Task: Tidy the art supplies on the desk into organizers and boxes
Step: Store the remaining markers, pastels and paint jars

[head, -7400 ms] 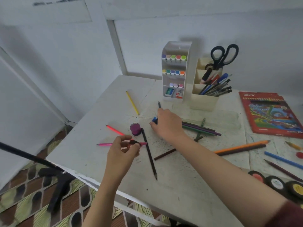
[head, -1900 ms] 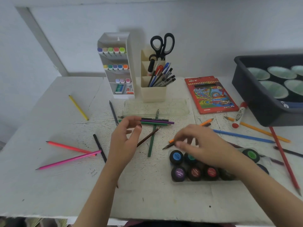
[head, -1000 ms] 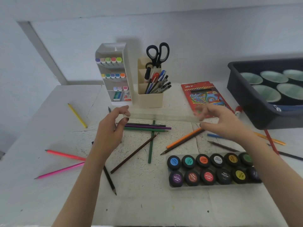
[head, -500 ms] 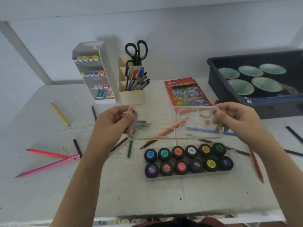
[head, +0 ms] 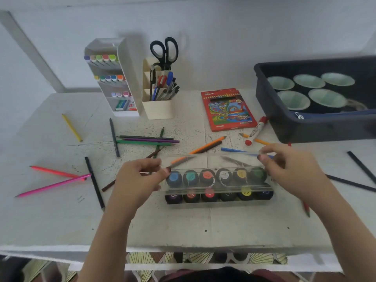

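A clear plastic lid (head: 215,169) hangs tilted just above a tray of paint pots (head: 219,197) at the desk's front middle. My left hand (head: 138,180) pinches the lid's left end and my right hand (head: 293,171) pinches its right end. The lid covers the back row of pots; the front row shows below its near edge. Several loose coloured pencils lie on the desk, among them a green and purple bunch (head: 146,140), an orange pencil (head: 205,148), two pink ones (head: 55,181) and a yellow one (head: 71,127).
At the back stand a white marker organizer (head: 114,78) and a cream pen holder (head: 158,104) with scissors (head: 165,52). A red pencil box (head: 227,108) and a red marker (head: 256,130) lie right of them. A dark bin (head: 289,123) holds cups.
Both hands lifted the clear lid off the desk behind the pots, brought it toward me and lowered it over the paint tray.
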`<state>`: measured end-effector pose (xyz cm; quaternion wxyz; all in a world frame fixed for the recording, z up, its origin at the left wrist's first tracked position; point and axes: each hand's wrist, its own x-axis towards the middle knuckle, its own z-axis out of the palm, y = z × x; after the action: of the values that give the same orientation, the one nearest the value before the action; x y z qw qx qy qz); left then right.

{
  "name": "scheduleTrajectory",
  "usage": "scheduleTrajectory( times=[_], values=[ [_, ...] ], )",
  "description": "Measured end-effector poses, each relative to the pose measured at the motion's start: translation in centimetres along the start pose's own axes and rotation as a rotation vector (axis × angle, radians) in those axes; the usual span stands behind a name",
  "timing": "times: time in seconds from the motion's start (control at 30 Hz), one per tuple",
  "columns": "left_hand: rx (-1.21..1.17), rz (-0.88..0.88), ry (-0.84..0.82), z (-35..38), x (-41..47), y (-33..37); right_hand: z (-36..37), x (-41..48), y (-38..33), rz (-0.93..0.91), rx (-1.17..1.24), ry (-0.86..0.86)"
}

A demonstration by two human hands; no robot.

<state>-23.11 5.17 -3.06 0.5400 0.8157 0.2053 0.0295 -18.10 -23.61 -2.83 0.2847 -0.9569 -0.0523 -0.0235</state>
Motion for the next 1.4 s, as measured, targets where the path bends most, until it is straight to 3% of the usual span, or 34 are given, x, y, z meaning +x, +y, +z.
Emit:
scheduleTrajectory(
  times=[0.17,0.7,1.1,1.4],
  values=[
    [0.073,-0.016,0.034,0.6,-1.1,-0.3,0.5,-0.3,0.2,-0.017,-0.154,-0.022],
    [0.118,-0.062,0.042,1.4,-1.8,-1.6,0.9,-1.4,-0.3,0.046,-0.202,-0.116],
    [0.074,-0.207,-0.019,0.8,-1.3,-1.8,-0.2,-1.5,0.4,0.355,-0.166,-0.257],
    [-0.019,-0.211,-0.048,0.4,-1.7,-1.7,-1.0,-0.9,2.1,0.382,0.338,-0.412]
  ],
)
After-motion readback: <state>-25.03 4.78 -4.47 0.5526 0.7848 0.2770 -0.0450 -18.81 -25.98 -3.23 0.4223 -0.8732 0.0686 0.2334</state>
